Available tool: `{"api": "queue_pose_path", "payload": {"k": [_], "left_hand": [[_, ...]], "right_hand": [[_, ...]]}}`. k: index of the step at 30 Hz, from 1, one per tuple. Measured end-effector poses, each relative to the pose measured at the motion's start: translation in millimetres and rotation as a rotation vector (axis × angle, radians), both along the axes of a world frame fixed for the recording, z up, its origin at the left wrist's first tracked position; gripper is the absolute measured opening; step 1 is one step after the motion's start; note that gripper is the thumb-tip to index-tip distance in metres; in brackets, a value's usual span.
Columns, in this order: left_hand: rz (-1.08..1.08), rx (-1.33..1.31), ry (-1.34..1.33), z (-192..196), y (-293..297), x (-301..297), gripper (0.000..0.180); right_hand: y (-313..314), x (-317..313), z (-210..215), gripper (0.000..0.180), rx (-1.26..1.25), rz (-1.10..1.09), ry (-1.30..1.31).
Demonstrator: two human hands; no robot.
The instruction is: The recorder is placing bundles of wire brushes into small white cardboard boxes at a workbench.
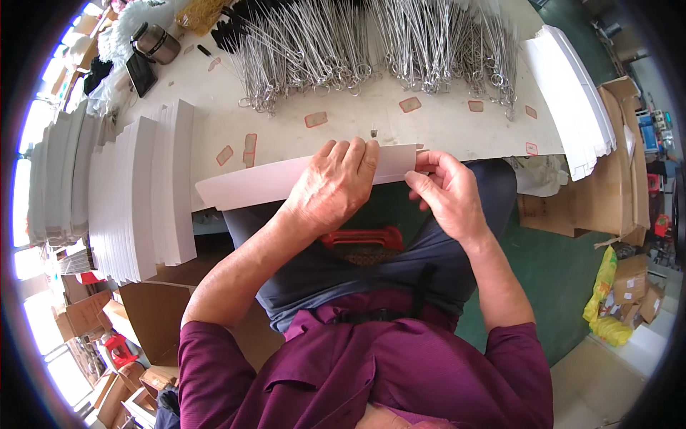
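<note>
1. Far left of the white card strip [286, 179], rows of flat white card blanks [136, 200] stand on edge in tight stacks along the table [357, 125].
2. The white card strip itself lies across the near edge of the table, long and narrow, its left end free and pointing toward those stacks.
3. The left hand [332, 189] lies flat on top of the strip at about its middle, palm down, fingers together and stretched to its far edge; it presses the strip rather than grips it.
4. The right hand [443, 189] is at the right end of the strip, thumb and forefinger closed in a pinch on the end flap, the other fingers loosely curled.
5. Beyond the strip, at the back of the table, lies a wide heap of long metal scissor-handled instruments [371, 43], well apart from both hands.
6. Right of the strip, another fan of white card blanks [579, 100] rests at the end of the table.
7. Judgement: the step in hand looks like folding or creasing the strip's right end. The next move would call for steady pressure from the left hand while the right turns the flap cleanly along its score.
</note>
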State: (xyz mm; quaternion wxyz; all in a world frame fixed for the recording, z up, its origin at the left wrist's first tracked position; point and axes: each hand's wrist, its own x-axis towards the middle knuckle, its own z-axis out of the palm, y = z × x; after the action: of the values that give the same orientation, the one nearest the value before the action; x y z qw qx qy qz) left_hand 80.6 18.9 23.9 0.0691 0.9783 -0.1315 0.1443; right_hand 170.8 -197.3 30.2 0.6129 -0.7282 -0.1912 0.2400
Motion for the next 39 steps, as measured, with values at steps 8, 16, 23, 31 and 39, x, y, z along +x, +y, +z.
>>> {"api": "queue_pose_path", "payload": {"k": [8,16,23,31,39], "left_hand": [[-0.046,-0.041,-0.003,4,3,-2,0.066],[-0.082,-0.102,-0.049,-6,3,-6,0.066],[-0.056,-0.202,0.031,9,5,-1,0.065],[-0.064,-0.299,0.152,9,-4,8,0.061],[0.015,-0.306,0.132,15,18,-12,0.059]], "right_hand": [[-1,11,21,0.034,-0.022,0.110,0.383],[-8,18,17,0.028,0.131,0.112,0.710],[-11,12,19,0.054,-0.242,0.022,-0.155],[13,10,7,0.068,-0.483,0.407,-1.103],[5,25,9,0.064,-0.450,0.481,-1.027]]}}
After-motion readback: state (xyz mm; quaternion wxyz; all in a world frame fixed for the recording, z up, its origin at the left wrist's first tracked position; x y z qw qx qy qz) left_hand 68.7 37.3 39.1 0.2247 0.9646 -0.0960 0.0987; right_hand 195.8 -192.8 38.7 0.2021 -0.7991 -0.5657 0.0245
